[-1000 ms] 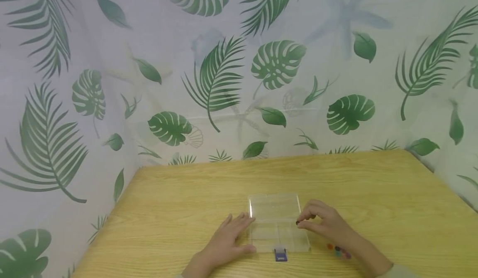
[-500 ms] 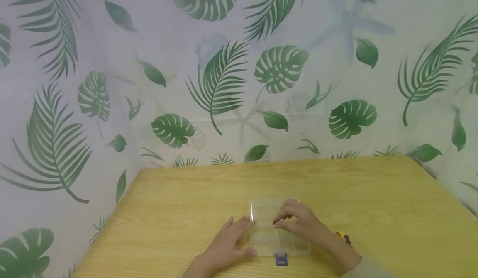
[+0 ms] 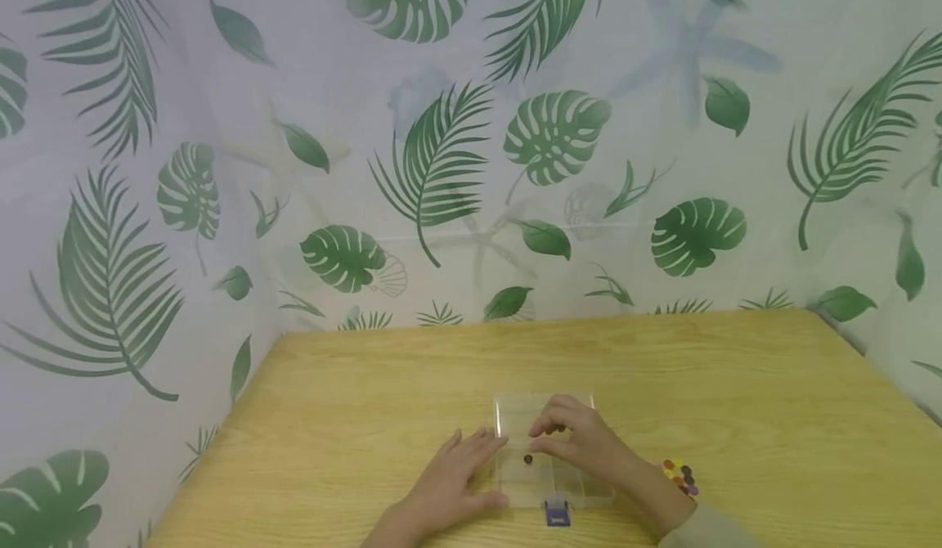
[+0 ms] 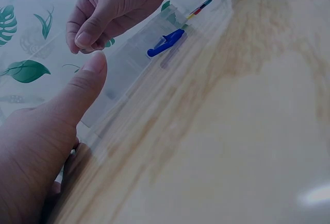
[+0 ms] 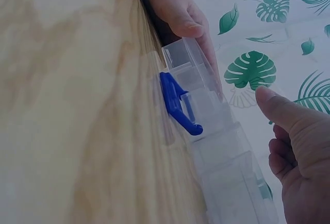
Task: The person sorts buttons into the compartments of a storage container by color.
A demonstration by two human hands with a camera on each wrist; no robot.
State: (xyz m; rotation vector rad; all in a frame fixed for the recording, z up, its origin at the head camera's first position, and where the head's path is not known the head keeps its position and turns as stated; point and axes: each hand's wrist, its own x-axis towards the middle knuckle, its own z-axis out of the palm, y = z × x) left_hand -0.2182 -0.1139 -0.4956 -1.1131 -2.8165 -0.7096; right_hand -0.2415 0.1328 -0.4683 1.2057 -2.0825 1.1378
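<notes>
A clear plastic compartment box (image 3: 521,489) stands on the table, its lid (image 3: 515,409) laid back and its blue latch (image 3: 558,514) facing the near edge. Against its left side rests my left hand (image 3: 452,476), fingers extended and thumb near the front corner. My right hand (image 3: 585,442) hovers over the box, thumb and index finger slightly parted. Just below those fingertips a small dark button-like disc (image 3: 527,459) shows over the left compartments; whether it lies on the bottom or is in the air I cannot tell. In the right wrist view, my right hand (image 5: 307,147) shows nothing between its fingers.
Several small coloured discs (image 3: 679,476), red, yellow, dark and purple, lie in a pile on the table right of the box, partly behind my right forearm. Leaf-patterned cloth (image 3: 471,163) borders the wooden table (image 3: 383,384) at the back and sides.
My right hand has moved left from the box's right edge to above its left compartments. It has let go of the dark disc it was pinching. The left hand has stayed in place.
</notes>
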